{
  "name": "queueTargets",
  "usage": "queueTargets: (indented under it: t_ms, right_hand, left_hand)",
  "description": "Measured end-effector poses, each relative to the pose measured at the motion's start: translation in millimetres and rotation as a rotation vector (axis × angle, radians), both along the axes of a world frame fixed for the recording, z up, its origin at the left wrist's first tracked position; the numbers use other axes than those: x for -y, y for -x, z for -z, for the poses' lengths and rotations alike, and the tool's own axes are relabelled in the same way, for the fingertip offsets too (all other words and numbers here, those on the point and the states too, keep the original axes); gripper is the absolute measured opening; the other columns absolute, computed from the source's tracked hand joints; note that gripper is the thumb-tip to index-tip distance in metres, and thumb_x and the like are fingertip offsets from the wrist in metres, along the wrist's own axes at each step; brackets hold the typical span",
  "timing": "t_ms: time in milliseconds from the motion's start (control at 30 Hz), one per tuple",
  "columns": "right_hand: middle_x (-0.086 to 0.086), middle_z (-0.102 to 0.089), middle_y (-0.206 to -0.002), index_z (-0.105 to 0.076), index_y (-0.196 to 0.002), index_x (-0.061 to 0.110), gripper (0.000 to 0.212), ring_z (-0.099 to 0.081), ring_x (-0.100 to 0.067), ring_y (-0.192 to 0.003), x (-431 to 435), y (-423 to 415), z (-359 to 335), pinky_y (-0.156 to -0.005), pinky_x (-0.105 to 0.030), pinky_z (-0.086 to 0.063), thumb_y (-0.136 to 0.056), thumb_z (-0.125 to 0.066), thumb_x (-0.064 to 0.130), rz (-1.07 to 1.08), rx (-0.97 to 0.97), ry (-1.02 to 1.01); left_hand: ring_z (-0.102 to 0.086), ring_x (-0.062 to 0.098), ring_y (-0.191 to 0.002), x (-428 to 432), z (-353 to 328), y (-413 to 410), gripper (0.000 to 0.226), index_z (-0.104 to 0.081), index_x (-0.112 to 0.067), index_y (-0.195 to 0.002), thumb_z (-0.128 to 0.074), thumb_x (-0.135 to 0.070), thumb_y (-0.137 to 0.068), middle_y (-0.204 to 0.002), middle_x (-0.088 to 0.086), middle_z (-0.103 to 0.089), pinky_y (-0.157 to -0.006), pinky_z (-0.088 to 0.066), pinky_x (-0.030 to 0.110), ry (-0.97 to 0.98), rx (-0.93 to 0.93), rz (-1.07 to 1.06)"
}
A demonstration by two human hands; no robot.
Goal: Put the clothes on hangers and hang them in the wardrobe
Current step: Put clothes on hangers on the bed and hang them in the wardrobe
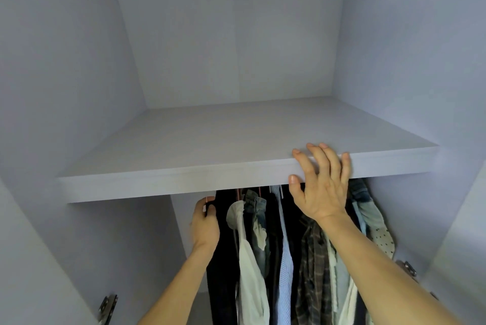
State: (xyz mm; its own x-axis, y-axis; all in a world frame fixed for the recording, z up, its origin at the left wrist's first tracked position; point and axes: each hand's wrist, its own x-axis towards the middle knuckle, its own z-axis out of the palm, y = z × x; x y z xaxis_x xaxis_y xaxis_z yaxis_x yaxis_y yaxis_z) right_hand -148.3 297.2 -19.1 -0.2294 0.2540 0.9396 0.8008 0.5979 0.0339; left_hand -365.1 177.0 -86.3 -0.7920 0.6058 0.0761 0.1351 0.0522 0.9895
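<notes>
Inside the wardrobe, several garments hang in a row under a pale shelf (184, 177). At the left end hangs a dark garment (223, 259); my left hand (205, 222) grips its hanger (207, 199) just below the shelf edge. Beside it hang a white garment (249, 259), jeans (256, 209), a striped blue shirt (285, 266), a plaid shirt (313, 266) and a dotted pale garment (381, 235). My right hand (319, 182) rests with spread straight fingers on the shelf's front edge. The rail is hidden behind the shelf.
The shelf top (236, 135) carries nothing. Pale wardrobe walls stand on both sides. Door hinges show at the lower left (107, 306) and lower right (406, 268). A gap lies between the left wall and the dark garment.
</notes>
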Motion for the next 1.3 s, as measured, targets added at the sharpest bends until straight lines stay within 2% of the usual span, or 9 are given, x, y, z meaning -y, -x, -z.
queueTargets:
  t_ms: [267,500,633,700,833,900,1033,1133,1300]
  right_hand:
    - [-0.010,-0.036,-0.153,-0.043,-0.143,0.023,0.051,-0.023,-0.030,-0.148,19.1,2.2,-2.9,-0.121,-0.056,-0.005,-0.096,-0.034,0.043,-0.015,0.004,0.199]
    - [-0.014,-0.009,-0.165,-0.029,-0.154,0.013,0.067,-0.006,-0.030,-0.153,71.7,9.4,27.3,-0.122,-0.051,-0.014,-0.093,-0.054,0.027,-0.203,-0.116,0.428]
    - [0.006,-0.008,-0.164,-0.036,-0.149,0.017,0.064,-0.021,-0.018,-0.149,132.7,13.9,96.1,-0.104,-0.029,-0.041,-0.092,-0.065,0.022,-0.467,-0.184,0.873]
    - [0.011,-0.011,-0.162,-0.035,-0.148,0.020,0.060,-0.020,-0.015,-0.149,159.9,20.3,123.2,-0.106,-0.033,-0.043,-0.095,-0.063,0.024,-0.544,-0.153,1.086]
    - [0.004,-0.027,-0.155,-0.037,-0.145,0.021,0.057,-0.040,-0.013,-0.137,200.4,39.9,145.7,-0.106,-0.032,-0.042,-0.095,-0.063,0.026,-0.773,-0.057,1.302]
    - [0.005,-0.036,-0.148,-0.038,-0.143,0.023,0.055,-0.052,-0.004,-0.121,219.8,51.2,144.7,-0.098,-0.031,-0.049,-0.094,-0.063,0.029,-0.909,0.013,1.384]
    - [0.014,-0.038,-0.142,-0.038,-0.145,0.025,0.058,-0.061,0.003,-0.105,270.2,68.6,134.2,-0.087,-0.031,-0.055,-0.093,-0.059,0.040,-1.221,0.214,1.443]
    - [0.021,-0.049,-0.128,-0.042,-0.140,0.031,0.051,-0.060,0.006,-0.102,314.8,74.4,133.7,-0.083,-0.025,-0.052,-0.093,-0.053,0.047,-1.425,0.423,1.425]
    - [0.013,-0.061,-0.086,-0.065,-0.086,0.028,0.054,-0.059,-0.007,-0.086,404.5,52.9,157.4,-0.078,-0.031,-0.047,-0.098,-0.027,0.063,-1.655,0.805,1.144]
  left_hand:
    - [-0.061,0.006,-0.082,59.1,6.7,-2.4,0.024,-0.062,-0.029,-0.112,-0.043,-0.015,-0.104,-0.099,-0.006,-0.066,-0.061,-0.041,0.017,0.066,-0.060,0.011]
    - [-0.062,0.004,-0.090,142.2,39.1,4.9,0.025,-0.065,-0.036,-0.104,-0.048,-0.017,-0.103,-0.099,-0.010,-0.070,-0.072,-0.043,0.016,0.138,-0.068,0.026]
    - [-0.049,0.004,-0.067,195.4,55.0,5.4,0.025,-0.065,-0.046,-0.101,-0.054,-0.023,-0.101,-0.081,0.008,-0.063,-0.061,-0.039,0.014,0.238,-0.089,0.014]
    - [-0.050,0.010,-0.065,224.3,58.3,-4.0,0.023,-0.065,-0.047,-0.100,-0.056,-0.026,-0.100,-0.076,0.010,-0.060,-0.060,-0.041,0.013,0.280,-0.097,-0.013]
    - [-0.063,-0.001,-0.086,284.1,61.1,-35.3,0.023,-0.067,-0.049,-0.102,-0.058,-0.029,-0.099,-0.091,-0.017,-0.070,-0.080,-0.045,0.010,0.357,-0.057,-0.079]
    - [-0.062,0.001,-0.087,314.3,64.4,-57.1,0.023,-0.067,-0.050,-0.106,-0.056,-0.031,-0.099,-0.097,-0.012,-0.071,-0.085,-0.048,0.021,0.407,-0.047,-0.101]
    - [-0.038,0.010,-0.055,372.7,61.0,-119.2,0.022,-0.072,-0.041,-0.105,-0.058,-0.025,-0.098,-0.053,-0.012,-0.044,-0.057,-0.033,0.024,0.455,0.001,-0.244]
    - [-0.045,0.015,-0.052,420.0,65.5,-172.3,0.023,-0.074,-0.036,-0.105,-0.058,-0.022,-0.096,-0.055,-0.011,-0.050,-0.054,-0.042,0.026,0.451,0.121,-0.356]
    - [-0.048,0.020,-0.065,489.4,75.0,-290.7,0.024,-0.076,-0.023,-0.102,-0.058,-0.009,-0.095,-0.074,0.007,-0.058,-0.065,-0.036,0.030,0.294,0.287,-0.636]
